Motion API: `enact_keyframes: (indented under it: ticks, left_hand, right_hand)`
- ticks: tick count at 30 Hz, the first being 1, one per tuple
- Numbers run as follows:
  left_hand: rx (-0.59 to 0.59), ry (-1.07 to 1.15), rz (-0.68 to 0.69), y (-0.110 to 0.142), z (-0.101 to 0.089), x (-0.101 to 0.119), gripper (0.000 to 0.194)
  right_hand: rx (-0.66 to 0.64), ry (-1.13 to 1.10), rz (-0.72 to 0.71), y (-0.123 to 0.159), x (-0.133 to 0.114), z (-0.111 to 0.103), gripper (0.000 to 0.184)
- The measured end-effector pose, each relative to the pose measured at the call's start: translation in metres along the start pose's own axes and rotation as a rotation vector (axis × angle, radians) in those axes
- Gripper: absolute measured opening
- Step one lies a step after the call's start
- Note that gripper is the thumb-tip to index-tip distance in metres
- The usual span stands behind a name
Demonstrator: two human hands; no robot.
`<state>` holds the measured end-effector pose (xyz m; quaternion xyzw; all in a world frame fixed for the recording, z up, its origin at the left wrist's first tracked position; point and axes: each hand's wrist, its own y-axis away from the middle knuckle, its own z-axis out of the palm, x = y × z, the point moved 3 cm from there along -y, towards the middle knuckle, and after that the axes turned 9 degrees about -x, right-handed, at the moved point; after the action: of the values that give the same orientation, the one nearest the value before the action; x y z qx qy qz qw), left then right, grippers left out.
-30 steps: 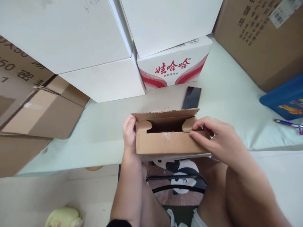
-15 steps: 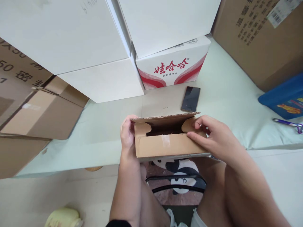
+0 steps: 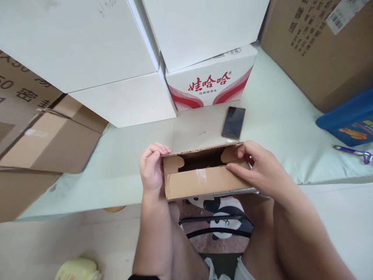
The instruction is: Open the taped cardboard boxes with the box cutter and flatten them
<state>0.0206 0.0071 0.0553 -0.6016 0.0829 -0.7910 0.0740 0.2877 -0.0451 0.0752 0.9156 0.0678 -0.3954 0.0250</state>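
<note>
A small brown cardboard box [image 3: 186,186] is held at the near edge of the table, its opening facing me. Its inside is dark, and I cannot make out any contents. My left hand [image 3: 153,163] is closed on the box's left end, thumb and fingers at the corner of the raised flap. At the right end, my right hand [image 3: 256,167] grips the side flap, thumb lying over the near flap. A strip of clear tape [image 3: 201,175] sticks to that near flap. Beyond the box lies a dark phone [image 3: 233,122], screen up.
White cartons [image 3: 122,99] stand stacked at the back beside a red-and-white water carton [image 3: 212,89]. Brown cartons [image 3: 58,140] are on the left, and a large one [image 3: 317,58] on the right. A blue container [image 3: 349,120] and a purple pen [image 3: 351,151] lie at right.
The left end of the box has dropped slightly, tilting the box. My left hand has shifted a little left, its fingers now showing over the flap's corner. My right hand keeps its hold.
</note>
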Motion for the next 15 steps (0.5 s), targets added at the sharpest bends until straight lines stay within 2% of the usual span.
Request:
enact_keyframes:
  ticks: [3, 7, 11, 15]
  left_hand:
    - [-0.02, -0.023, 0.021, 0.0013, 0.0018, 0.007, 0.005]
    - [-0.075, -0.05, 0.023, 0.0019, 0.0053, 0.0112, 0.009]
    - [-0.066, -0.049, 0.015, 0.0016, 0.0052, 0.0103, 0.01]
    - [-0.078, -0.04, 0.022, 0.0017, 0.0031, 0.0086, 0.012]
  right_hand:
    - [-0.002, 0.012, 0.004, 0.0, 0.0014, 0.0019, 0.025]
    - [0.005, -0.004, 0.04, 0.0002, 0.0043, 0.0058, 0.031]
    - [0.015, -0.056, 0.104, 0.0003, 0.0071, 0.0082, 0.037]
    - [0.013, -0.096, 0.097, -0.0002, 0.0084, 0.009, 0.035]
